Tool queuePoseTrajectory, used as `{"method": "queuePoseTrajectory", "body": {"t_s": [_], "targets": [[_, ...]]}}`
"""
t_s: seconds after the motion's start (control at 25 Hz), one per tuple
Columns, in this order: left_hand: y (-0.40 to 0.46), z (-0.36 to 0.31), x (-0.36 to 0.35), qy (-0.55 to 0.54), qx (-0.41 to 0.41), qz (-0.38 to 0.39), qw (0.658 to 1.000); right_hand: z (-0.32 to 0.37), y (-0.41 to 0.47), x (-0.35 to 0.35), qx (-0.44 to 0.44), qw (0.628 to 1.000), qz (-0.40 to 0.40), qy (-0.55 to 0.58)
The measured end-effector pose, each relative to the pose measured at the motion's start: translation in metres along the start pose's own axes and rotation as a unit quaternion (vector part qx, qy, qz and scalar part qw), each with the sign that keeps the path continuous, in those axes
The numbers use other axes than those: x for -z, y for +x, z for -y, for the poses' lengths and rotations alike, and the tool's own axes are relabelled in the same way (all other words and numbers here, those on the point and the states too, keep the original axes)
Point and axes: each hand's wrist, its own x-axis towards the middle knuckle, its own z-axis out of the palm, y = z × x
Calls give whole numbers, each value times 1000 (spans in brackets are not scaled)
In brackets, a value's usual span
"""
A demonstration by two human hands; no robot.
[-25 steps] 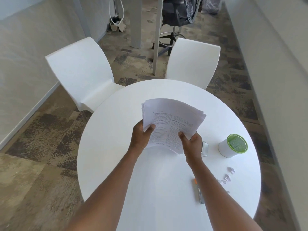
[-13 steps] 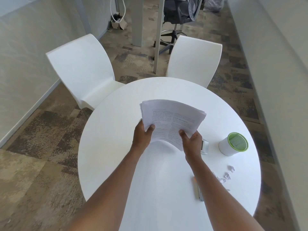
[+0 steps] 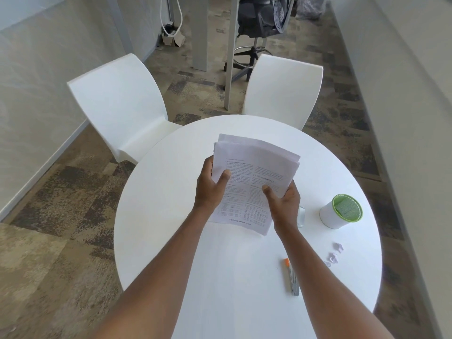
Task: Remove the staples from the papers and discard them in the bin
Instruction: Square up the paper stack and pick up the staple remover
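Observation:
A stack of printed papers (image 3: 254, 177) is held up above the middle of the round white table (image 3: 159, 216). My left hand (image 3: 211, 187) grips its left edge, thumb on the top page. My right hand (image 3: 283, 201) grips its lower right side, thumb on top. No staple can be made out on the pages. A small white bin with a green rim (image 3: 341, 211) stands on the table to the right. A slim tool with an orange tip (image 3: 292, 277) lies beside my right forearm.
Several small white scraps (image 3: 333, 254) lie near the table's right edge. A small clear object (image 3: 301, 216) sits partly hidden behind my right hand. Two white chairs (image 3: 122, 104) (image 3: 281, 91) stand at the far side. A wall runs close along the right.
The stack has been tilted up toward me, so the top page now faces the camera more squarely. Both hands keep their grip on it.

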Motion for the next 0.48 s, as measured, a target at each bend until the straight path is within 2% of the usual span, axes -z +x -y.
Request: {"method": "queuePoseTrajectory", "body": {"t_s": [0.2, 0.48], "targets": [[2, -9, -4, 23, -31, -15, 999, 10, 0, -4, 14, 1000, -2, 9], [-1, -4, 5, 13, -5, -32, 999, 5, -2, 1, 21, 999, 16, -18]]}}
